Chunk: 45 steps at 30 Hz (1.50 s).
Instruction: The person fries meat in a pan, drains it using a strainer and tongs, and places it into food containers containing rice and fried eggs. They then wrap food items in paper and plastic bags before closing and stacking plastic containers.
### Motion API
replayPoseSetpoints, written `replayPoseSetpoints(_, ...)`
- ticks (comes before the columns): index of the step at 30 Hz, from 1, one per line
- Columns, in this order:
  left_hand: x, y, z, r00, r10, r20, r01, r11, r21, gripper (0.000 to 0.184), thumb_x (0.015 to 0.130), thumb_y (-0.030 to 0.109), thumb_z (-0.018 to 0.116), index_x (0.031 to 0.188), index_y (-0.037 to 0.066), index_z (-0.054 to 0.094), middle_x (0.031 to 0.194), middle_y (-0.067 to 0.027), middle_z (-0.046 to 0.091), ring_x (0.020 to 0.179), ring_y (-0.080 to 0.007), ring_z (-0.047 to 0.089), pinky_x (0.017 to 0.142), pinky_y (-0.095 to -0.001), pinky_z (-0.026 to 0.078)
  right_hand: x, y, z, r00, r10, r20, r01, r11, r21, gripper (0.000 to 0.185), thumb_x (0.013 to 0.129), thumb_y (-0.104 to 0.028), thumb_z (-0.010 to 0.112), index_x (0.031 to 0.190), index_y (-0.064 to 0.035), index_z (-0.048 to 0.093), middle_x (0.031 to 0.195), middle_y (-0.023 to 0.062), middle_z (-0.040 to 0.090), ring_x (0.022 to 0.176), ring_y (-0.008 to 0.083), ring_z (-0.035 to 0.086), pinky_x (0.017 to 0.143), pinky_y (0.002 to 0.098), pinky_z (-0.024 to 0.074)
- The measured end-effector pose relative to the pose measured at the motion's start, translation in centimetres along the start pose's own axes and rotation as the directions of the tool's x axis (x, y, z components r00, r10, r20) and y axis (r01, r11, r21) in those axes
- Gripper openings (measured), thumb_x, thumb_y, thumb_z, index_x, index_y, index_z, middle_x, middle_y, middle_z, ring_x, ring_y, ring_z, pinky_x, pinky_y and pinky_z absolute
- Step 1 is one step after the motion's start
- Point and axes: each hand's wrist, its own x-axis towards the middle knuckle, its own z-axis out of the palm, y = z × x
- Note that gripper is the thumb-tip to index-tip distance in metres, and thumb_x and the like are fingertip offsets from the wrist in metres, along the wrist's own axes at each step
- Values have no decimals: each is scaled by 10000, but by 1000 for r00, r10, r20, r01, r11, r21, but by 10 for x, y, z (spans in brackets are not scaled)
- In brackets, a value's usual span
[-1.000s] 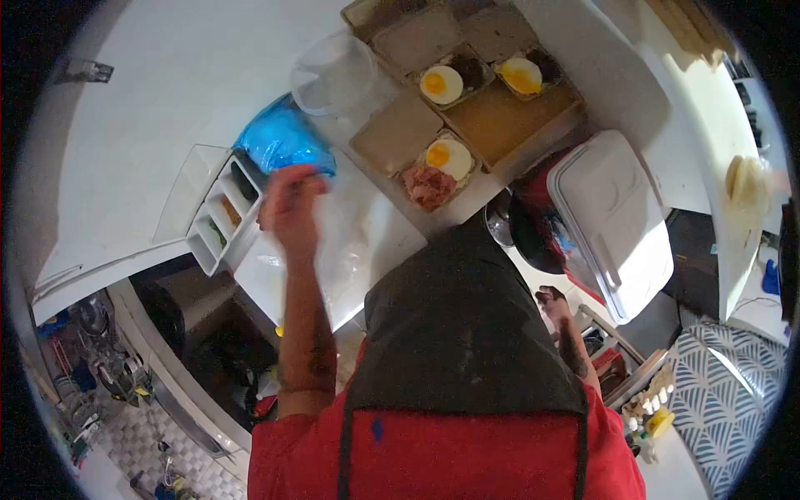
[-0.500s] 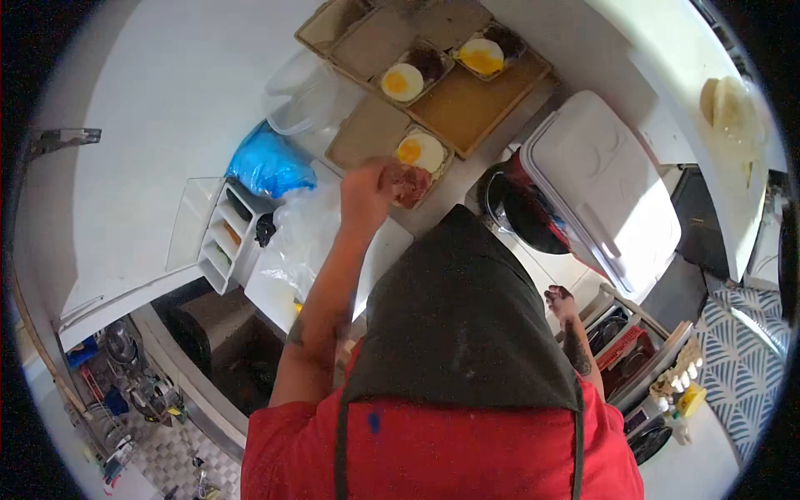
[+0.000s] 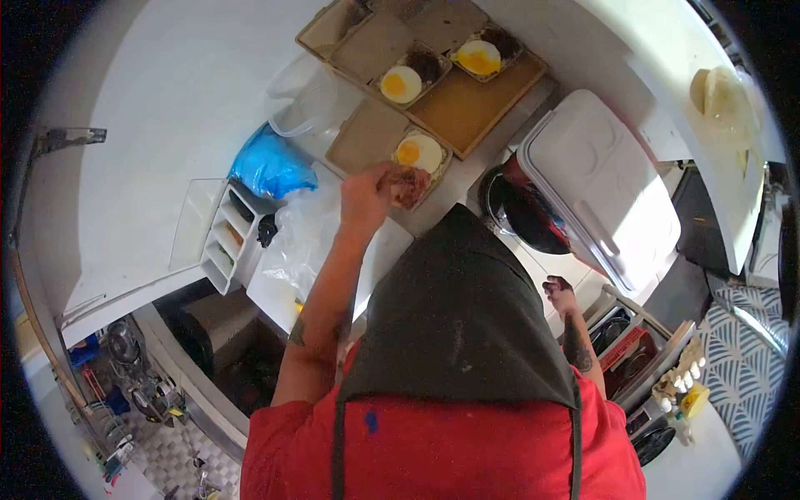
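Pink meat (image 3: 410, 188) lies beside a fried egg (image 3: 419, 153) in an open cardboard box (image 3: 367, 137), close to the near edge of the desk (image 3: 468, 178). The left hand (image 3: 365, 198) has its fingers bunched against the meat; whether they grip it, I can't tell. Beyond, two more open boxes (image 3: 375, 46) each hold an egg and something dark. Left of them sits a clear tub (image 3: 300, 96). The right hand (image 3: 560, 293) hangs away from the boxes, fingers loosely curled.

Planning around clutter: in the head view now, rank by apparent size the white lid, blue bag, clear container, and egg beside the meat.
White lid
Blue bag and clear container: too close to rank
Egg beside the meat
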Motion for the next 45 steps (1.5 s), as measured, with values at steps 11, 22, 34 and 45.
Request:
replayPoseSetpoints(11,36,16,-28,989,-119,-83,101,976,-193,163,811,88,659,956,52,723,836,-163,703,722,-300,694,672,-361,534,15,12,-9,994,-108,3,107,983,-149,283,901,-74,529,1175,-29,585,927,19,655,755,104,561,626,233,422)
replayPoseSetpoints(22,56,-15,11,1000,-18,25,19,999,-45,181,879,97,645,1038,40,710,930,-140,729,822,-231,712,752,-333,553,-25,4,22,994,76,-74,-79,996,-51,266,887,-58,529,1141,-17,597,937,59,677,751,124,577,599,256,433)
replayPoseSetpoints(34,54,-22,35,981,69,183,-117,956,268,174,910,52,606,1049,-13,687,974,-97,717,913,-195,689,794,-314,558,17,19,-10,996,-94,-7,94,994,-63,374,839,-16,543,1211,-39,570,943,72,659,707,115,564,553,246,408)
replayPoseSetpoints(45,20,-91,-176,840,-533,-100,-42,120,-992,132,887,-17,653,1018,-4,649,998,-140,682,831,-206,657,754,-275,572,-4,1,0,949,-212,236,308,787,-534,305,992,-253,552,1100,22,629,867,114,683,758,186,618,722,325,511)
